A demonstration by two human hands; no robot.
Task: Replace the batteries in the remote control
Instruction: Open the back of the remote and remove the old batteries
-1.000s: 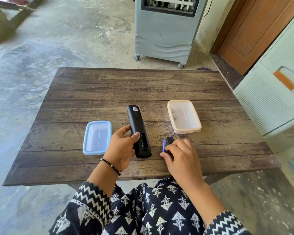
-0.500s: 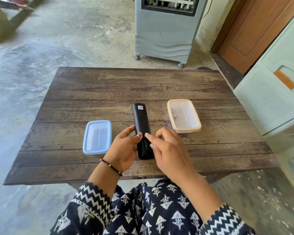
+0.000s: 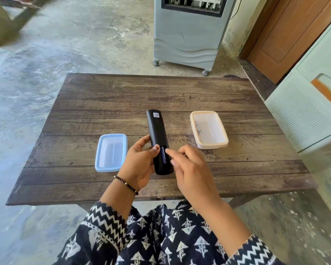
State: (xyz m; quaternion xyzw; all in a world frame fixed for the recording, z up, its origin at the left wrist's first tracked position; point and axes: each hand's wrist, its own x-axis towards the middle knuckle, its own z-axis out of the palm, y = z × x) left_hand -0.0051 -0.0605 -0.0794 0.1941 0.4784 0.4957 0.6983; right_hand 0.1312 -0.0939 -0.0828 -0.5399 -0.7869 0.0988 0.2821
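Head view: left hand grips slim black plastic remote; right hand, fingers loosely curled and empty, should press blue battery flat (polarity unreadable).

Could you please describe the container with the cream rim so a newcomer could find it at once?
On the wooden table, look right of the black remote. The cream-rimmed container lies there; its twin on the left has a blue rim.
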